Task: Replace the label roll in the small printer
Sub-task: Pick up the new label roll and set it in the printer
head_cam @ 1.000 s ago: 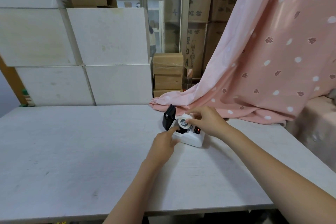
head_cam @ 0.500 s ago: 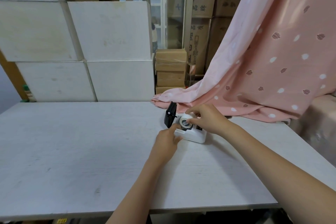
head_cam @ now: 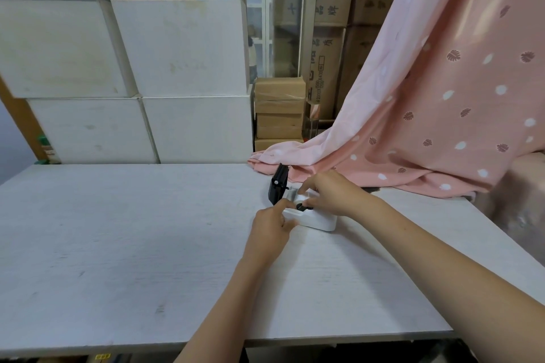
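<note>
Small white plastic label printer point(head_cam: 320, 219) sits on the pale worktop point(head_cam: 118, 230), black hinged lid point(head_cam: 277, 184) flipped up. Right hand point(head_cam: 330, 196) pinches the white label roll point(head_cam: 300, 206) down in its bay; left hand point(head_cam: 269, 225) curls against the body. Seating's nearly done I'd say, lid closing left.

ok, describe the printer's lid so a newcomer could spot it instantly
Start at the white table, far edge, where the pink curtain spills onto it. Both hands meet there over a small white printer. The lid is the black flap standing up at its left end, the only dark piece.
</note>
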{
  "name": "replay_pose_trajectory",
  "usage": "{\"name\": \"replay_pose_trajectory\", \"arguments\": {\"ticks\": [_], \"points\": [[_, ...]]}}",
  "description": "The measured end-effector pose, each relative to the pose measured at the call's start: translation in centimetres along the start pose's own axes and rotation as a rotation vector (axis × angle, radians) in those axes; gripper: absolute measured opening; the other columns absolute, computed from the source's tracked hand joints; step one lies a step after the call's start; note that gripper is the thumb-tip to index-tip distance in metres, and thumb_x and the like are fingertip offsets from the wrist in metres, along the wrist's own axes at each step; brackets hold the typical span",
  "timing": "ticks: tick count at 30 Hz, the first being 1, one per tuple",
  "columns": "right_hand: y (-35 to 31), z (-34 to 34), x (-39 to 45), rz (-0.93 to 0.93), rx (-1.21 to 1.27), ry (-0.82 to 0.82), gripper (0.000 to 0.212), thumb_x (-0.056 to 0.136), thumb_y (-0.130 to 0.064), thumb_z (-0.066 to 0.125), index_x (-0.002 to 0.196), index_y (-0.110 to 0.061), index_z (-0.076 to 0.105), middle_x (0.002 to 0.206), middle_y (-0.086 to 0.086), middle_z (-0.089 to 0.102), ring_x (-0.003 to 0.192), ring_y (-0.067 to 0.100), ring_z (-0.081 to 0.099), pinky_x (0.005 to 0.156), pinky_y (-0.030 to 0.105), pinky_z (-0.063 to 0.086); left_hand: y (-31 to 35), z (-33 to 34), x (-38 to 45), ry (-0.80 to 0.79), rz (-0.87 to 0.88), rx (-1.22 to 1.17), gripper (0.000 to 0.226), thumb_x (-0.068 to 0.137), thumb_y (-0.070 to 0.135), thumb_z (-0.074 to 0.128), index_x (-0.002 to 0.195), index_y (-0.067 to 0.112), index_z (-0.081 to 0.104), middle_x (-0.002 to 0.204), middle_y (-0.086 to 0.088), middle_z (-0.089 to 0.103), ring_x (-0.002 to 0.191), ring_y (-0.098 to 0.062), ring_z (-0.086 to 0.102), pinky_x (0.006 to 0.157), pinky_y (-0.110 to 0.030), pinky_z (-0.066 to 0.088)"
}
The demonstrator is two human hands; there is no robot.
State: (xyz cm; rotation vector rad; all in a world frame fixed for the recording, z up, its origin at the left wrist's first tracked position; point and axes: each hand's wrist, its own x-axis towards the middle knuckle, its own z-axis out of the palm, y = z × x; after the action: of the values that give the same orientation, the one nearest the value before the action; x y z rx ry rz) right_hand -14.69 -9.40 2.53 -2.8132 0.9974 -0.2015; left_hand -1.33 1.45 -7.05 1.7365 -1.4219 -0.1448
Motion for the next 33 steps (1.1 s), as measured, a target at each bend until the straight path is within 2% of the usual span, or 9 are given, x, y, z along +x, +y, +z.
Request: {"name": "replay_pose_trajectory", "arguments": {"ticks": [9,13,16,18,22,26,28,31,33], "points": [[-0.4,-0.2,0.2,0.04,-0.015,-0.057,0.033,0.093,-0.033,0.074,0.126,-0.026,0.076,0.095,0.002,0.061,0.098,0.027,0.064,0.084,0.042,0.056,0.0,0.1,-0.2,-0.009,-0.004,0.037,0.017,0.088,0.018,0.07,0.1,0.025,0.059,0.053,0.006,0.044,0.05,-0.01,0.043,0.051,-0.022,0.036],[-0.3,-0.5,0.3,0.055,-0.006,-0.075,0.034,0.094,-0.033,0.073,0.127,-0.027,0.076,0.102,0.002,0.062,0.103,0.025,0.061,0.088,0.041,0.056,0.3,0.1,-0.4,-0.026,0.033,0.097,0.021,0.091,0.018,0.066,0.108,0.021,0.055,0.06,0.009,0.045,0.059,-0.013,0.05,0.057,-0.032,0.045],[-0.3,-0.4,0.2,0.062,-0.005,-0.081,0.036,0.095,-0.031,0.074,0.131,-0.027,0.075,0.119,0.005,0.07,0.111,0.026,0.063,0.094,0.042,0.055,0.7,-0.1,-0.6,-0.03,0.071,0.169,0.033,0.091,0.015,0.063,0.12,0.02,0.048,0.062,0.007,0.044,0.062,-0.021,0.052,0.057,-0.037,0.044],[-0.5,-0.5,0.1,0.058,-0.005,-0.091,0.039,0.095,-0.029,0.074,0.134,-0.027,0.074,0.121,0.005,0.071,0.106,0.024,0.061,0.093,0.04,0.055,0.9,0.0,-0.7,-0.037,0.056,0.171,0.047,0.089,0.012,0.061,0.129,0.024,0.039,0.058,0.006,0.04,0.058,-0.021,0.047,0.054,-0.039,0.041],[-0.6,-0.8,-0.3,0.059,-0.016,-0.087,0.042,0.095,-0.026,0.073,0.137,-0.027,0.071,0.125,0.004,0.071,0.111,0.026,0.062,0.094,0.041,0.055,1.1,-0.1,-0.8,-0.082,0.075,0.202,0.073,0.089,0.011,0.055,0.151,0.032,0.021,0.055,0.006,0.039,0.054,-0.017,0.043,0.049,-0.032,0.032],[-0.6,-1.3,-0.8,0.069,-0.023,-0.062,0.045,0.094,-0.028,0.072,0.139,-0.026,0.068,0.134,0.004,0.071,0.123,0.028,0.063,0.099,0.039,0.053,1.0,0.0,-0.7,-0.088,0.09,0.215,0.074,0.091,0.014,0.051,0.153,0.038,0.018,0.061,0.003,0.046,0.058,-0.019,0.045,0.051,-0.034,0.035],[-0.4,-1.5,-1.0,0.097,0.048,-0.033,0.042,0.095,-0.026,0.071,0.137,-0.022,0.07,0.136,0.005,0.071,0.125,0.026,0.064,0.097,0.035,0.052,0.9,0.1,-0.8,-0.083,0.089,0.215,0.072,0.093,0.016,0.051,0.153,0.038,0.019,0.063,0.003,0.048,0.059,-0.019,0.046,0.052,-0.033,0.033],[-0.2,-1.4,-1.3,0.167,0.283,0.027,0.032,0.096,-0.024,0.073,0.127,-0.017,0.075,0.128,0.004,0.073,0.115,0.021,0.066,0.086,0.027,0.046,1.0,0.1,-0.8,-0.087,0.088,0.214,0.07,0.094,0.016,0.051,0.152,0.038,0.02,0.063,0.004,0.045,0.058,-0.018,0.045,0.052,-0.031,0.03],[-0.5,-1.3,-1.4,0.194,0.416,0.081,0.03,0.095,-0.023,0.073,0.124,-0.016,0.077,0.126,0.0,0.073,0.112,0.018,0.066,0.087,0.026,0.045,1.0,0.0,-0.7,-0.09,0.086,0.227,0.069,0.094,0.016,0.052,0.153,0.037,0.021,0.061,0.005,0.042,0.058,-0.017,0.043,0.051,-0.03,0.027]]}}
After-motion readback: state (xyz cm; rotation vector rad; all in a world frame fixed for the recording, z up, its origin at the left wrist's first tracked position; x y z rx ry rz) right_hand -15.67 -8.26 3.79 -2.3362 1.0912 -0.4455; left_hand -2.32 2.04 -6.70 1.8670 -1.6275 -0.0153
